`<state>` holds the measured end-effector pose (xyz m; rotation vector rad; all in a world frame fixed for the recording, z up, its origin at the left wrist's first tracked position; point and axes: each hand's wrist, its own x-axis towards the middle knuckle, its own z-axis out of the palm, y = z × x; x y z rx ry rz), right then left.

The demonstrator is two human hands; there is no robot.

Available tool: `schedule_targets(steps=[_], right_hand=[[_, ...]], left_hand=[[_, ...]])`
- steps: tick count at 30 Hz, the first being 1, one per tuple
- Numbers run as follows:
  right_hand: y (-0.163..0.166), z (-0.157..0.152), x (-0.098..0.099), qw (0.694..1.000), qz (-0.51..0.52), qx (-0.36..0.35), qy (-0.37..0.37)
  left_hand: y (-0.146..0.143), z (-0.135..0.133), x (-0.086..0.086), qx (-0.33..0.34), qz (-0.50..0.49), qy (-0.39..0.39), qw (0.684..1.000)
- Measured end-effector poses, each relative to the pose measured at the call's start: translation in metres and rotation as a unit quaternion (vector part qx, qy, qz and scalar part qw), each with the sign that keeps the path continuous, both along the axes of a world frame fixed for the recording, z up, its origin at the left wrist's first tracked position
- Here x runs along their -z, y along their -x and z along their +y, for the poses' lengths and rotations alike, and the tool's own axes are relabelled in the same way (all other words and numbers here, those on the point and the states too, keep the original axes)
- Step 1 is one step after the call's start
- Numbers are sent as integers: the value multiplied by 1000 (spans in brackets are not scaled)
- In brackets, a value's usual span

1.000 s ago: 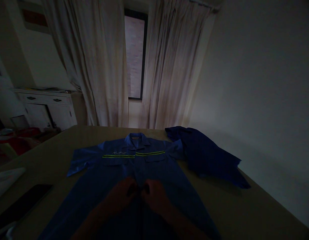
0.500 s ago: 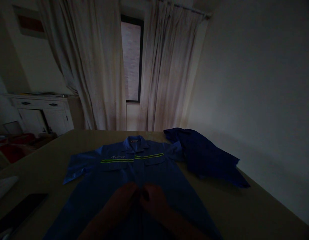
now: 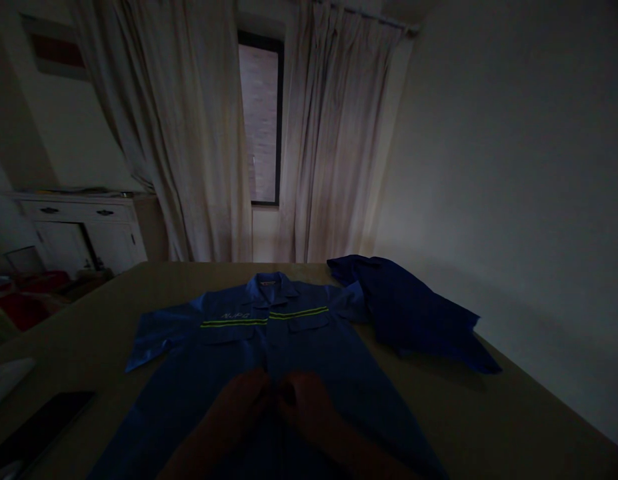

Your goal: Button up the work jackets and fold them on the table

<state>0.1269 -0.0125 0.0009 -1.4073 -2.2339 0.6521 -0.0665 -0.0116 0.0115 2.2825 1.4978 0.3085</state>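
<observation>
Spread face up before me lies a blue short-sleeved work shirt, its collar at the far side and yellow-green stripes across the chest. My left hand and my right hand meet over its front opening, below the chest pockets. Fingers of both hands are closed in a pinch at the shirt's front edges. The dim light hides the fingertips, and I cannot make out a button there.
A darker blue cloth garment lies crumpled at the right, touching the shirt's sleeve. To the left on the table are a black phone and a white object. A wall rises along the right side.
Both hands stay at the shirt's front opening and have shifted only slightly. The camera view has moved a little; shirt and other things lie as before.
</observation>
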Motion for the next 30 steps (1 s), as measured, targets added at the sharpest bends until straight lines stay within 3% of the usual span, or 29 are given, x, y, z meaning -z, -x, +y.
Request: schedule_targets(steps=[7, 11, 18, 23, 30], right_hand=[[-2, 2, -7, 996, 72, 30, 32], [-5, 3, -4, 995, 90, -25, 41], [-3, 5, -3, 999, 39, -38, 5], [-2, 5, -5, 998, 32, -42, 22], [-2, 2, -10, 998, 26, -59, 25]], left_hand=[[-3, -3, 1, 14, 12, -10, 1000], [3, -4, 0, -6, -39, 6, 999], [7, 0, 2, -29, -60, 42, 997], [6, 1, -6, -17, -69, 77, 994], [3, 0, -3, -38, -61, 49, 996]])
